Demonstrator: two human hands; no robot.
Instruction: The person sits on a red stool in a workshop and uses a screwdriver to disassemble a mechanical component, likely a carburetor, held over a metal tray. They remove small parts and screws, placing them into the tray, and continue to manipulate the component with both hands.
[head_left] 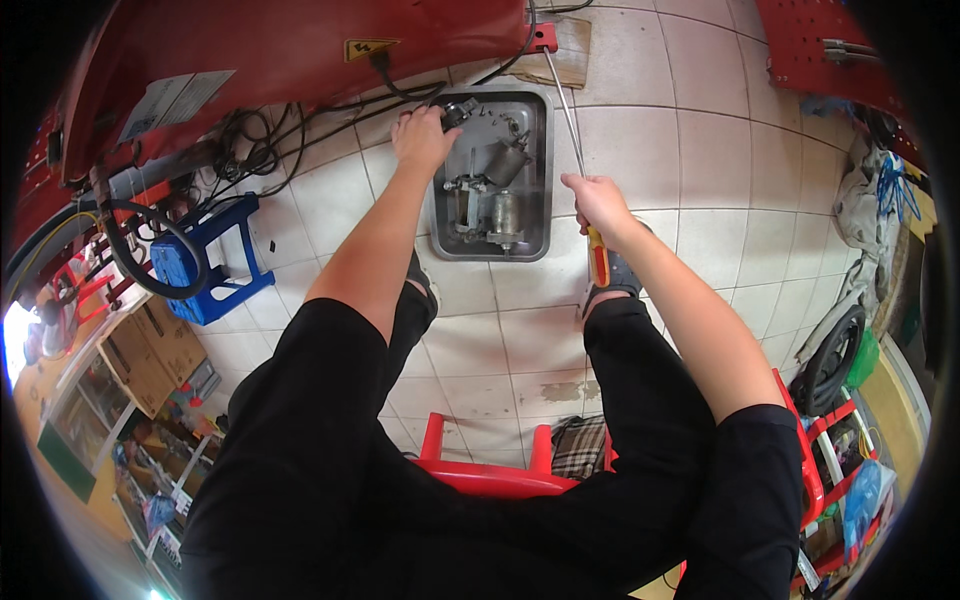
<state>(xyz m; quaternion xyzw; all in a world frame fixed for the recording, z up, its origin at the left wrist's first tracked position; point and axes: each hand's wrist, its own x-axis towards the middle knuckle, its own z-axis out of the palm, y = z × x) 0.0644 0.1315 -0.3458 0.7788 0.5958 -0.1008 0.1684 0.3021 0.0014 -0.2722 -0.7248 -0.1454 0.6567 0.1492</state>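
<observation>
1. Gripping a long screwdriver (pixel 598 260) in the right hand (pixel 601 208), fingers curling around it, the red-and-yellow handle pointing toward the person.
2. Directing the thin shaft away from the person, toward a red bracket (pixel 543 38); being unable to tell whether the tip is touching it.
3. Placing the left hand (pixel 423 138) over the far left corner of a metal tray (pixel 548 180), fingers bending beside a dark metal part (pixel 456 114); being unable to tell whether gripping or merely touching.
4. Finding the tray resting on the tiled floor (pixel 640 140), in front of the feet and to the left of the screwdriver.
5. Recording, inside the tray, a dark cylinder (pixel 507 163) lying tilted near the middle, a silver cylinder (pixel 505 212) sitting at the near end and small loose pieces (pixel 489 112) lying at the far end.
6. Observing a red machine (pixel 440 45) standing beyond the tray, with black cables (pixel 262 150) tangling to the left.
7. Noting a blue stool (pixel 225 260) near those cables, and a red stool (pixel 490 478) showing between the person's legs.
</observation>
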